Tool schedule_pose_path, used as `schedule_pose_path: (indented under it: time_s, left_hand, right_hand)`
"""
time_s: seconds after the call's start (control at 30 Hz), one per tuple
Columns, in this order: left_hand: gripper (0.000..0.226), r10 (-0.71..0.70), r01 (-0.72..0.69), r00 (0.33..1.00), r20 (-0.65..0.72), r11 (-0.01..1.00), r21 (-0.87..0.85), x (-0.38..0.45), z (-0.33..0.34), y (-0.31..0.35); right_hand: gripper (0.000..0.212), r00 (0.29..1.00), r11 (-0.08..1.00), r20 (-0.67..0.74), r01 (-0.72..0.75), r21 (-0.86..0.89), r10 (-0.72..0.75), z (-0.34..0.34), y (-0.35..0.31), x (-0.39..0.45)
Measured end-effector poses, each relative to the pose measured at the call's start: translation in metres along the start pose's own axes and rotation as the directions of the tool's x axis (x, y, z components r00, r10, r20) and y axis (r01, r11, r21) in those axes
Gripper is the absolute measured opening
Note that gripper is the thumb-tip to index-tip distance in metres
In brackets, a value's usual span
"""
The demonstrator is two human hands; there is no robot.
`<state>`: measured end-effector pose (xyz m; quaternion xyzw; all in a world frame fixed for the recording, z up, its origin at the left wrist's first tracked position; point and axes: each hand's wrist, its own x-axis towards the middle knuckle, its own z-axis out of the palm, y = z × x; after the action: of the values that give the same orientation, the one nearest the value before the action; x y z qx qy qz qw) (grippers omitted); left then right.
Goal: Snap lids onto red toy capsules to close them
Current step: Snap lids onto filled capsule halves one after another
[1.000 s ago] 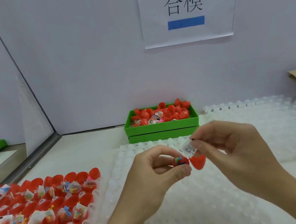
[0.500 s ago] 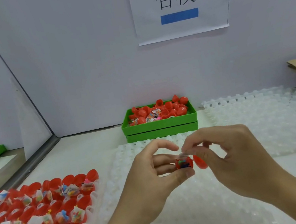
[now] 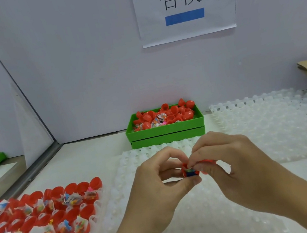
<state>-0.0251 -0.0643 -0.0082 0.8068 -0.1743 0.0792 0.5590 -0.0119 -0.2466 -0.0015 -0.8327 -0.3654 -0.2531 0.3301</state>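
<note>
Bright even light, edges soft/warped.

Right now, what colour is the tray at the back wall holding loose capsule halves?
Green; the tray shows best in the head view.

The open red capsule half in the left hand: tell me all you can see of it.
The open red plastic capsule half is a small glossy cup, its mouth facing the camera, with a blue and multicoloured toy packet filling it. The left hand pinches it between thumb below and fingers above, over the white bumpy tray. The right hand presses fingertips on the packet. No lid on yet.
</note>
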Motion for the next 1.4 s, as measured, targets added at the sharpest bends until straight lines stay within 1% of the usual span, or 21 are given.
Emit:
schedule_pose_path:
  time_s: [0.1, 0.2, 0.27, 0.33, 0.4, 0.43, 0.47, 0.5, 0.53, 0.57, 0.6, 0.63, 0.7, 0.73, 0.83, 0.97, 1.13, 1.2, 1.3, 1.4]
  left_hand:
    - [0.027, 0.013, -0.013, 1.000, -0.023, 1.000, 0.006, 0.000, 0.001, 0.000]
    - [0.028, 0.005, -0.006, 0.998, -0.055, 1.000, -0.026, 0.001, 0.001, 0.000]
    - [0.032, -0.010, 0.007, 0.998, -0.062, 0.999, -0.052, 0.001, 0.001, 0.001]
    - [0.035, -0.016, 0.011, 0.998, -0.064, 0.996, -0.086, 0.001, 0.000, 0.001]
    - [0.036, -0.023, 0.014, 0.997, -0.080, 0.994, -0.112, 0.001, -0.001, 0.001]
    - [0.033, -0.023, 0.013, 0.996, -0.090, 0.994, -0.112, 0.001, -0.001, 0.001]
    - [0.029, -0.018, 0.008, 0.995, -0.097, 0.994, -0.107, 0.001, -0.002, 0.001]
    - [0.025, -0.012, 0.002, 0.995, -0.102, 0.995, -0.104, 0.002, -0.002, 0.001]
    - [0.023, -0.008, -0.004, 0.994, -0.108, 0.995, -0.104, 0.002, -0.002, 0.001]
    - [0.021, -0.007, -0.005, 0.993, -0.115, 0.995, -0.104, 0.002, -0.001, 0.000]
    - [0.019, -0.012, 0.000, 0.993, -0.119, 0.995, -0.100, 0.002, -0.001, -0.001]
    - [0.017, -0.019, 0.008, 0.992, -0.122, 0.996, -0.090, 0.002, -0.001, -0.002]
    - [0.017, -0.033, 0.027, 0.990, -0.136, 0.999, -0.045, 0.003, -0.001, -0.005]
    - [0.019, -0.035, 0.035, 0.988, -0.147, 0.999, -0.001, 0.003, -0.001, -0.007]
    - [0.022, -0.041, 0.061, 0.985, -0.166, 0.991, 0.117, 0.002, 0.002, -0.010]
    - [0.020, -0.028, 0.058, 0.986, -0.163, 0.982, 0.181, 0.002, 0.005, -0.011]
    - [0.019, -0.006, 0.043, 0.986, -0.167, 0.974, 0.220, 0.001, 0.006, -0.011]
    - [0.018, 0.021, 0.022, 0.984, -0.175, 0.971, 0.239, 0.001, 0.007, -0.012]
    - [0.022, 0.042, -0.004, 0.985, -0.170, 0.975, 0.221, 0.001, 0.007, -0.009]
    - [0.032, 0.002, 0.017, 0.988, -0.151, 0.992, 0.122, -0.001, 0.007, -0.007]
  right_hand:
    - [0.019, 0.998, 0.995, 0.012, -0.057, 0.086, 0.056, 0.002, 0.000, -0.001]
    - [0.027, 0.994, 0.975, 0.053, -0.106, 0.194, 0.097, -0.001, 0.001, 0.001]
    - [0.030, 0.992, 0.966, 0.063, -0.123, 0.227, 0.112, -0.002, 0.001, 0.000]
    - [0.031, 0.993, 0.966, 0.018, -0.116, 0.229, 0.115, -0.003, 0.000, 0.000]
    - [0.034, 0.984, 0.966, -0.092, -0.128, 0.225, 0.152, -0.003, 0.002, 0.000]
    - [0.034, 0.970, 0.957, -0.142, -0.158, 0.244, 0.197, -0.002, 0.004, -0.001]
    - [0.033, 0.951, 0.932, -0.153, -0.219, 0.288, 0.270, -0.003, 0.008, -0.001]
    - [0.033, 0.926, 0.880, -0.087, -0.315, 0.355, 0.367, -0.004, 0.012, -0.001]
    - [0.038, 0.890, 0.791, 0.053, -0.429, 0.436, 0.453, -0.005, 0.016, 0.000]
    - [0.043, 0.843, 0.681, 0.206, -0.527, 0.508, 0.498, -0.005, 0.020, -0.001]
    - [0.042, 0.800, 0.583, 0.319, -0.593, 0.556, 0.509, -0.005, 0.022, -0.002]
    - [0.036, 0.787, 0.534, 0.361, -0.609, 0.586, 0.501, -0.005, 0.023, -0.002]
    - [0.023, 0.806, 0.573, 0.299, -0.578, 0.581, 0.510, -0.003, 0.024, -0.001]
    - [0.021, 0.815, 0.599, 0.256, -0.561, 0.571, 0.519, -0.002, 0.024, 0.000]
    - [0.021, 0.828, 0.629, 0.188, -0.531, 0.568, 0.529, 0.001, 0.023, -0.001]
    - [0.021, 0.864, 0.673, 0.177, -0.483, 0.560, 0.472, 0.009, 0.018, -0.002]
    - [0.022, 0.907, 0.751, 0.128, -0.405, 0.521, 0.400, 0.016, 0.010, -0.005]
    - [0.027, 0.916, 0.787, 0.071, -0.378, 0.487, 0.396, 0.022, 0.008, -0.006]
    - [0.034, 0.903, 0.774, -0.003, -0.367, 0.516, 0.430, 0.027, 0.009, -0.005]
    - [0.034, 0.894, 0.766, -0.036, -0.361, 0.533, 0.446, 0.026, 0.012, -0.005]
